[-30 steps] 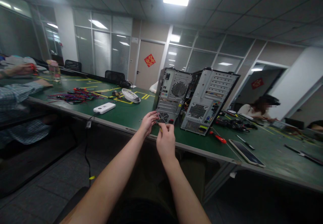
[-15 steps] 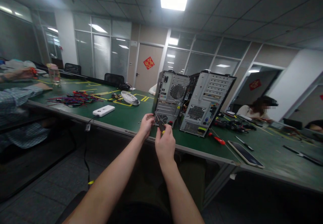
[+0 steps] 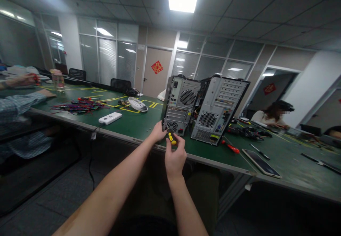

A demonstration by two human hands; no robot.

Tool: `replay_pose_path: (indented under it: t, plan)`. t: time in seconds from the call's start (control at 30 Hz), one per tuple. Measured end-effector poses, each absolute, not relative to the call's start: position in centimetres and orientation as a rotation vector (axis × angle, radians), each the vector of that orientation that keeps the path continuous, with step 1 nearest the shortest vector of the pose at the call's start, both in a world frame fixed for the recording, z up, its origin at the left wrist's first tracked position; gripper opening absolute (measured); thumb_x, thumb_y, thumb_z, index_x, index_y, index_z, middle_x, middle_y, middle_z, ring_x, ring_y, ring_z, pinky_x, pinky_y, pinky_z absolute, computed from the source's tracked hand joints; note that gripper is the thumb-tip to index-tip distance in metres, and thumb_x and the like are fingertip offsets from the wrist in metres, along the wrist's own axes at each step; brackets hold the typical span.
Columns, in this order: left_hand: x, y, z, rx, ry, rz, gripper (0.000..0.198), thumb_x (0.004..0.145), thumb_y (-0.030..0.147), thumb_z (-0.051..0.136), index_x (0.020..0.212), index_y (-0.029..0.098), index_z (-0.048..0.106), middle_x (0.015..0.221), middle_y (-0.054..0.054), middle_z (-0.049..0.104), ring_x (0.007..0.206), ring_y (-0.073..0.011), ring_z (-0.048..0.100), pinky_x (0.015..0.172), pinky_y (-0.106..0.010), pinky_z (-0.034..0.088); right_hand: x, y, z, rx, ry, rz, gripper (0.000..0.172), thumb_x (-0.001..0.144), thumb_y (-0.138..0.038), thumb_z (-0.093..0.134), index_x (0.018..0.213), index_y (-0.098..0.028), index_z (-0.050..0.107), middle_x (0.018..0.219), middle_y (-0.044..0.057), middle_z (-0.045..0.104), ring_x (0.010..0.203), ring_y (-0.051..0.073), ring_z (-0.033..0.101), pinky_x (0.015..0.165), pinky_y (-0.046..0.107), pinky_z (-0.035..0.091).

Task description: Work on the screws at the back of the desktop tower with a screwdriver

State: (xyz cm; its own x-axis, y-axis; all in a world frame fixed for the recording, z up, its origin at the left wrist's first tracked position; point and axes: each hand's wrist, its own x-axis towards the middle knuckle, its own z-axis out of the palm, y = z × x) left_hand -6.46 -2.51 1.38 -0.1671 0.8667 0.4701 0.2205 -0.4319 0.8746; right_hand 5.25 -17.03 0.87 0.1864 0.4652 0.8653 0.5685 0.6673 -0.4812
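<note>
Two grey computer tower cases stand on the green table with their backs toward me, the left case [image 3: 181, 106] and the right case [image 3: 217, 110]. My right hand [image 3: 175, 156] is closed around a small screwdriver with a yellow and black handle [image 3: 172, 138], its tip pointing at the lower back of the left case. My left hand [image 3: 158, 133] rests against the bottom left corner of that case, fingers curled at its edge near the small fan grille.
On the green table [image 3: 133, 124] lie a white power bank [image 3: 110, 118], a white fan [image 3: 137, 104], coloured cables [image 3: 77, 105], a red-handled tool [image 3: 231, 147] and a phone [image 3: 262, 163]. One person sits at the left [image 3: 18, 101], another at the far right [image 3: 274, 115].
My right hand has turned so the yellow screwdriver handle now shows. My left hand has slid from the fan grille area to the case's lower left corner.
</note>
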Motion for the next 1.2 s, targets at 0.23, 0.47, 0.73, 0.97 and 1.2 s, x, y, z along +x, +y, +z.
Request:
replay_pose_path:
  t: [0.23,0.47,0.73,0.97,1.2]
  plan:
    - [-6.9,-1.9,0.9,1.563,1.283,1.592,0.062,0.062,0.005,0.075,0.121,0.016,0.063,0.13,-0.017,0.066,0.129,-0.0314,0.057,0.116,-0.042,0.036,5.5,-17.5,-0.7,-0.859,-1.478,-0.143,0.028,0.1,-0.022,0.051,0.113,-0.021,0.075,0.114,0.013,0.061,0.101,0.021,0.066,0.089,0.037,0.058]
    - [-7.1,-1.7,0.9,1.51,1.299,1.62,0.054,0.064,0.007,0.077,0.115,0.019,0.066,0.126,-0.015,0.069,0.124,-0.0298,0.061,0.115,-0.042,0.038,5.1,-17.9,0.0,-0.852,-1.466,-0.161,0.03,0.101,-0.027,0.052,0.125,-0.021,0.07,0.117,0.013,0.063,0.107,0.022,0.065,0.096,0.038,0.055]
    - [-7.1,-1.8,1.0,1.449,1.237,1.667,0.036,0.075,0.017,0.076,0.11,0.019,0.069,0.121,-0.013,0.072,0.114,-0.0281,0.066,0.108,-0.04,0.044,4.8,-17.6,0.1,-0.873,-1.403,-0.075,0.029,0.099,-0.038,0.058,0.119,-0.018,0.066,0.111,0.014,0.069,0.105,0.024,0.067,0.094,0.04,0.056]
    - [-7.1,-1.6,1.3,1.372,1.292,1.655,0.022,0.083,0.032,0.074,0.1,0.019,0.071,0.113,-0.012,0.075,0.11,-0.0266,0.067,0.103,-0.036,0.045,4.8,-17.4,0.1,-0.876,-1.42,-0.058,0.028,0.099,-0.038,0.059,0.117,-0.017,0.066,0.114,0.014,0.069,0.103,0.023,0.067,0.086,0.037,0.059]
    - [-7.1,-1.6,1.4,1.409,1.426,1.6,0.029,0.085,0.043,0.072,0.099,0.017,0.07,0.112,-0.014,0.075,0.106,-0.0263,0.068,0.098,-0.035,0.046,4.8,-17.5,0.4,-0.849,-1.424,-0.072,0.026,0.099,-0.035,0.06,0.117,-0.017,0.067,0.114,0.013,0.069,0.104,0.022,0.067,0.087,0.036,0.058]
